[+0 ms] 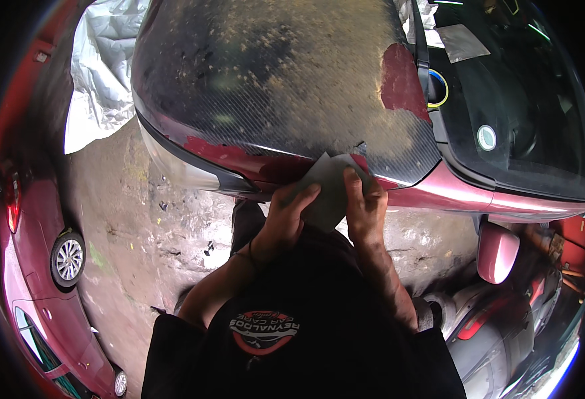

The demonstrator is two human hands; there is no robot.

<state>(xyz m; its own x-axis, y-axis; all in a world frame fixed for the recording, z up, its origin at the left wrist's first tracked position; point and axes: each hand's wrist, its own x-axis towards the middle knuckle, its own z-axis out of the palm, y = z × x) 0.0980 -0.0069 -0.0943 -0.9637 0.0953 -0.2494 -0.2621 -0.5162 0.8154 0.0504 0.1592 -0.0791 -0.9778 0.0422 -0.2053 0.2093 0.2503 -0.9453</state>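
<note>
Both hands are closed on one grey sheet. It sits at the hood's near edge, nearer the windshield than the front end. My left hand grips its left side, thumb laid flat on the upper face. My right hand pinches the right side, thumb pointing up the sheet, other fingers bent in close. Neither hand is spread; the gap between thumb and fingers is taken up by the sheet. One corner of the sheet points up over the hood's near edge.

Hidden: most of my left fingers, behind the sheet; the sheet's underside; the stretch of edge it covers. I cannot tell whether the sheet touches the paint. A small dark scrap lies on the hood just beyond the sheet; its kind is unclear.

The hood shows dark weave under tan haze, with a bare red patch beside the windshield. The hood's far edge is cut off above, as is the silver cover at left. My shirt blocks the floor below; the corners are black.
</note>
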